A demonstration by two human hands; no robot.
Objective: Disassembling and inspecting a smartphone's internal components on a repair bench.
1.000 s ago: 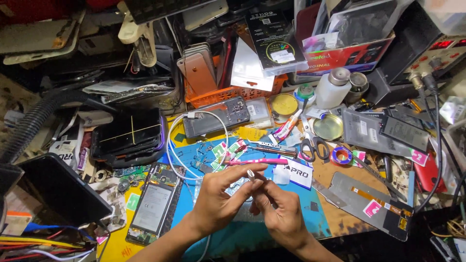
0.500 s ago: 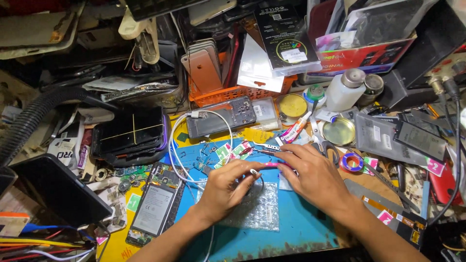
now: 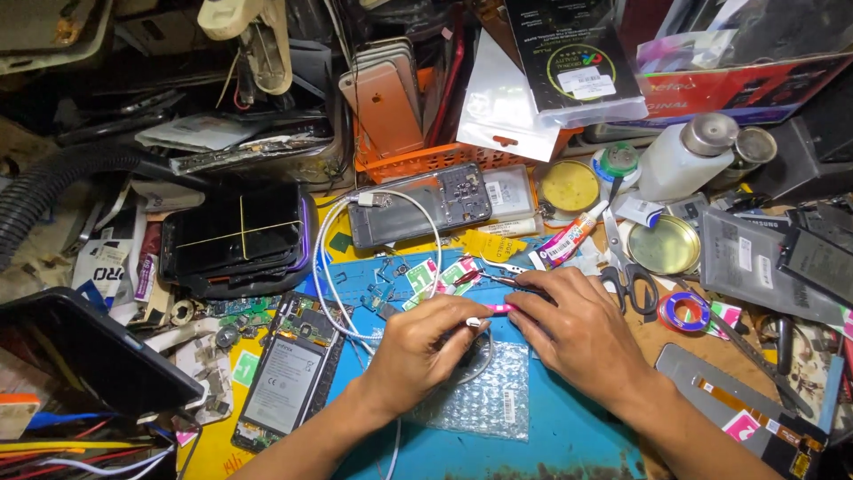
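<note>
The left hand [image 3: 418,351] pinches the white cable plug [image 3: 474,322]. The right hand [image 3: 577,333] grips a pink-handled tool [image 3: 499,308], over the blue work mat [image 3: 569,427] mid-worktop.

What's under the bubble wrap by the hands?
The bubble wrap lies on a blue work mat, which shows through and around it. The left hand covers its upper left part, so anything beneath there is hidden.

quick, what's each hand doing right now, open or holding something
Left hand: closed on the white cable end.
Right hand: closed, fingertips pinching the pink tool.
</note>
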